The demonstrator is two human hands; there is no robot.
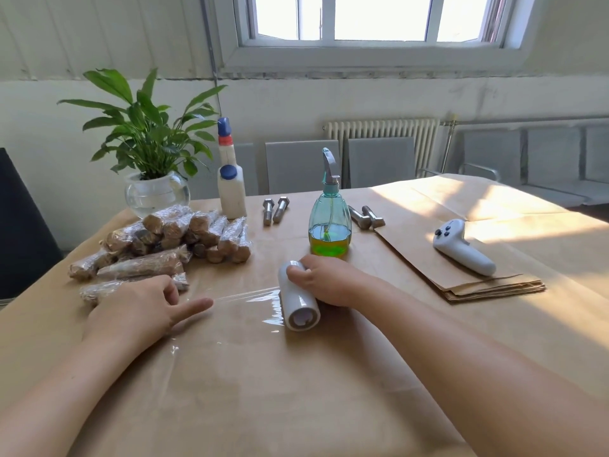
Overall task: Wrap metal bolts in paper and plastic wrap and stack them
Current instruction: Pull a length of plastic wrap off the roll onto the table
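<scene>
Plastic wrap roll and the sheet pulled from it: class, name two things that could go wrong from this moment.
1. The film stretched between the left hand and the plastic wrap roll, gripped by the right hand, already looks wrinkled near the roll; it may cling to itself.
2. The spray bottle stands just behind the right hand; lifting the roll could knock it over.

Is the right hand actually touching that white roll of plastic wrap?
Touching. The head view shows the right hand with its fingers curled over the far end of the roll, gripping it on the table.
</scene>
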